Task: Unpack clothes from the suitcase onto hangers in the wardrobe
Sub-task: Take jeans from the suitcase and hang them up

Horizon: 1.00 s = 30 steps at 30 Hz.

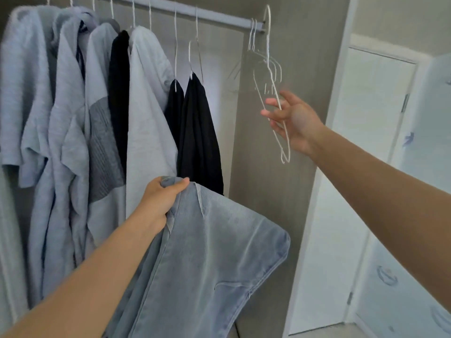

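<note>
Garment: a soft grey-blue piece of clothing (219, 252) hangs from the left hand, draping down and to the right of it. It is off any hanger, in front of the open wardrobe.
Left hand: the left hand (161, 198) is held low and forward. Its fingers and thumb are curled round the garment's bunched top edge, gripping it.
Right hand: the right hand (292, 120) is raised higher and further right, with its fingers spread and palm facing left.
Hanger: a white wire hanger (275, 90) tilts steeply, its thin wire lying across the spread right fingers. Its hook is well above the hand, near the rail's end. Whether the fingers clasp it or only touch it cannot be told.
Spare hangers: a few empty wire hangers (253, 40) hang from the rail just above and left of the right hand.
Rail: a pale rail (219, 17) runs above both hands.
Hung clothes: two black garments (197, 132) hang directly above the left hand. Pale blue shirts (61, 93) fill the rail further left.
Wardrobe wall: a grey wood-grain side panel (292, 45) stands behind the right hand.
Beyond: a white door (373, 106) is to the right of the right arm.
</note>
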{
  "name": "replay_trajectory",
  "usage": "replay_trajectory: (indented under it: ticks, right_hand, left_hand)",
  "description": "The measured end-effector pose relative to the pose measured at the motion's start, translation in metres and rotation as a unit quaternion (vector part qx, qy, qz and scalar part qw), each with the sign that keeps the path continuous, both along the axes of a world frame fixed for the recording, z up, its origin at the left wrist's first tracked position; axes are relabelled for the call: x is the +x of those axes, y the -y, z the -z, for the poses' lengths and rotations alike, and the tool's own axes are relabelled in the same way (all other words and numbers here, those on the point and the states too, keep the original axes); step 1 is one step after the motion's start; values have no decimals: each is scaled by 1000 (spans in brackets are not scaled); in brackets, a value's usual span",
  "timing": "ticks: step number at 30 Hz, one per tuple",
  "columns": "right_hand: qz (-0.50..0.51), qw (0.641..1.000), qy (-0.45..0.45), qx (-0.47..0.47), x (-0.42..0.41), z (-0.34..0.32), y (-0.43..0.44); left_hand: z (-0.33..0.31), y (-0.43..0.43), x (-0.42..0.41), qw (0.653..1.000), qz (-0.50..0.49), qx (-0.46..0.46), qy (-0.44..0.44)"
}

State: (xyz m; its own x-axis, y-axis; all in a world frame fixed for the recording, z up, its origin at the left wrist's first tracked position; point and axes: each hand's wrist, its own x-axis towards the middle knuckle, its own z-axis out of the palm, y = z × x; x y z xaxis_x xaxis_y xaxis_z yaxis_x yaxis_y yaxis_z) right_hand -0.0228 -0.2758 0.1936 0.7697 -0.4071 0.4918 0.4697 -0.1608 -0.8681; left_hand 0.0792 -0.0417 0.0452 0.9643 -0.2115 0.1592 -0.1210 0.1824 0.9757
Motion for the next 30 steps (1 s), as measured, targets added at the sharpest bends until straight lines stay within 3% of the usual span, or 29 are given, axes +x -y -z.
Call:
replay_trajectory:
  ticks: [5,12,20,26,30]
  right_hand:
    - [-83,992,-91,-31,-46,30,11]
    - [-119,987,-101,31,-89,29,12]
    - [48,992,-75,-84,-85,21,-9]
    - [-74,992,-105,-3,-96,38,-19]
    - [-131,970,-203,28,-113,64,-25]
  left_hand:
    - [21,-2,-43,999,-35,-16,-32]
    - [40,-2,-119,995,-71,-16,-66]
    - [35,-21,-160,994,-88,-9,-64]
    - [9,-35,-174,998,-59,6,-18]
    - [-1,-51,-178,999,-36,32,-4]
